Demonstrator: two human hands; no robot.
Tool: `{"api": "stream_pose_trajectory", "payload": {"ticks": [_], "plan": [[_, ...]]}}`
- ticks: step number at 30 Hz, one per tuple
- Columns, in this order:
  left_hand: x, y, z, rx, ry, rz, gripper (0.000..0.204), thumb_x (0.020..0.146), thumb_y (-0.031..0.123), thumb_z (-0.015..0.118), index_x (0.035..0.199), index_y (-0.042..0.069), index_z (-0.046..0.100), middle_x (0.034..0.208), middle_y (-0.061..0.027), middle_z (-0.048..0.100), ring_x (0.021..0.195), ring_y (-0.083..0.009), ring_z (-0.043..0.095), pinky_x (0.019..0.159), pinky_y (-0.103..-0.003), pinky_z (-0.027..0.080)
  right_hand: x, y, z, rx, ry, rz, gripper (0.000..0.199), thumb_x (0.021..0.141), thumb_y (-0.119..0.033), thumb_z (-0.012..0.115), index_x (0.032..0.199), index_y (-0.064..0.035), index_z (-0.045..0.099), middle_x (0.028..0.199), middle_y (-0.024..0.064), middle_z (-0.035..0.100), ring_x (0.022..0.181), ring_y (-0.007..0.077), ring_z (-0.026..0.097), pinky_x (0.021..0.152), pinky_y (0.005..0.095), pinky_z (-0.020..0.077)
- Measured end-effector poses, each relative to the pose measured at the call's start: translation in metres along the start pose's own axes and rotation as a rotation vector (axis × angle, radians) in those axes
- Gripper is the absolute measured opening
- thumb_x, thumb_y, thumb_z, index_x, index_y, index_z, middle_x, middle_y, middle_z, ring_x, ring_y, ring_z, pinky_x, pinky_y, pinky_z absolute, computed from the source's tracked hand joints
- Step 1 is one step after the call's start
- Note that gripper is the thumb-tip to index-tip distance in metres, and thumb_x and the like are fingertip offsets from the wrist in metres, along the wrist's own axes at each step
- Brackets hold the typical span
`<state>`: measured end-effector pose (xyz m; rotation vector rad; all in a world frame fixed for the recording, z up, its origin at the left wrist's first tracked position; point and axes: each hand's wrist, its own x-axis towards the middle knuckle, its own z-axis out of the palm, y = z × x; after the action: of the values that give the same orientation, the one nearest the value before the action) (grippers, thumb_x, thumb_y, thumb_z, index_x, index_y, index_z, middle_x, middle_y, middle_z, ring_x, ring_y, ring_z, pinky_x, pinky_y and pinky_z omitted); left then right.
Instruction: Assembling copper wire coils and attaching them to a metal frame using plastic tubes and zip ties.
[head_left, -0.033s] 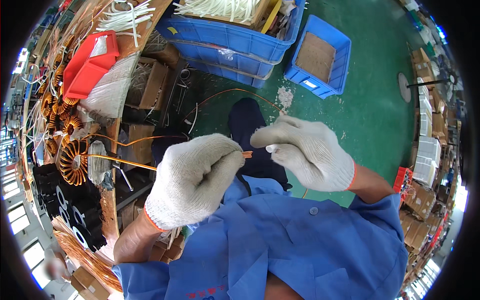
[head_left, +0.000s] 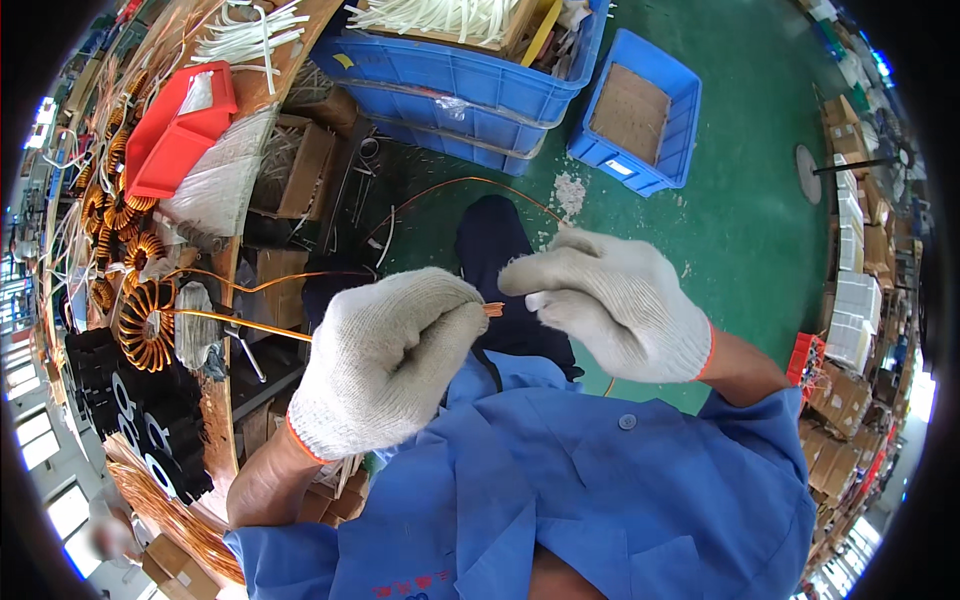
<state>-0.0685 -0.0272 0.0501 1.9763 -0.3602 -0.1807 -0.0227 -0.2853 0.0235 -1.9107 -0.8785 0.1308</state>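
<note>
Decently bright overall, and the left hand (head_left: 385, 360) and right hand (head_left: 630, 305) look pretty crisp. Windows (head_left: 68, 510) at lower left are totally blown out, it's murky under the workbench (head_left: 222, 415), and fisheye bends everything near the black rim.

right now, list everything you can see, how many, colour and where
copper wire end: one, copper, poking from left hand
small piece: one, white, in right hand
ring coils: several, orange, on bench
red bin: at least one, red, on bench
strips: many, white, top
stacked crates: at least two, blue, top centre
low bin: one, blue, on green floor
black parts: several, black, left
wire bundle: one, copper, lower left
cardboard boxes: many, brown, right edge
shirt: one, blue, bottom
hands: two, white-gloved, centre
</note>
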Motion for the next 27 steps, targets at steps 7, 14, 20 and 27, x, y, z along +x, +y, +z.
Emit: {"api": "stream_pose_trajectory", "payload": {"ticks": [7, 14, 20, 27], "plan": [[0.000, 0.009, -0.006, 0.012, -0.094, -0.158, 0.014, 0.098, -0.002, 0.064, 0.105, -0.008, 0.074, 0.089, -0.0125, 0.074, 0.079, -0.0142, 0.070, 0.072, -0.030, 0.054, 0.000, 0.001, 0.005, -0.206, 0.053, -0.108, 0.030, 0.089, -0.022, 0.087, 0.117, -0.0142, 0.076, 0.092, 0.0091, 0.067, 0.072, 0.0288, 0.070, 0.059, 0.0395, 0.0547], [-0.002, 0.007, -0.006, 0.018, -0.084, -0.142, 0.013, 0.098, -0.001, 0.064, 0.105, -0.007, 0.074, 0.089, -0.0120, 0.074, 0.079, -0.0140, 0.070, 0.072, -0.030, 0.055, 0.003, -0.002, 0.008, -0.247, 0.050, -0.145, 0.027, 0.088, -0.025, 0.087, 0.110, -0.0161, 0.075, 0.089, 0.0055, 0.064, 0.072, 0.0271, 0.070, 0.058, 0.0399, 0.0539], [-0.003, 0.006, -0.005, 0.013, -0.079, -0.145, 0.013, 0.099, -0.002, 0.064, 0.105, -0.007, 0.074, 0.089, -0.0126, 0.074, 0.080, -0.0148, 0.070, 0.073, -0.030, 0.055, 0.005, -0.006, 0.010, -0.261, 0.039, -0.168, 0.026, 0.089, -0.026, 0.086, 0.110, -0.0152, 0.074, 0.088, 0.0051, 0.064, 0.072, 0.0270, 0.069, 0.057, 0.0399, 0.0540], [-0.003, 0.004, -0.004, 0.000, -0.083, -0.163, 0.014, 0.099, -0.002, 0.064, 0.106, -0.008, 0.074, 0.089, -0.0129, 0.075, 0.081, -0.0152, 0.071, 0.073, -0.030, 0.055, 0.008, -0.009, 0.009, -0.251, -0.006, -0.149, 0.033, 0.082, -0.022, 0.091, 0.111, -0.0099, 0.080, 0.088, 0.0092, 0.067, 0.074, 0.0288, 0.070, 0.060, 0.0396, 0.0544]]}}
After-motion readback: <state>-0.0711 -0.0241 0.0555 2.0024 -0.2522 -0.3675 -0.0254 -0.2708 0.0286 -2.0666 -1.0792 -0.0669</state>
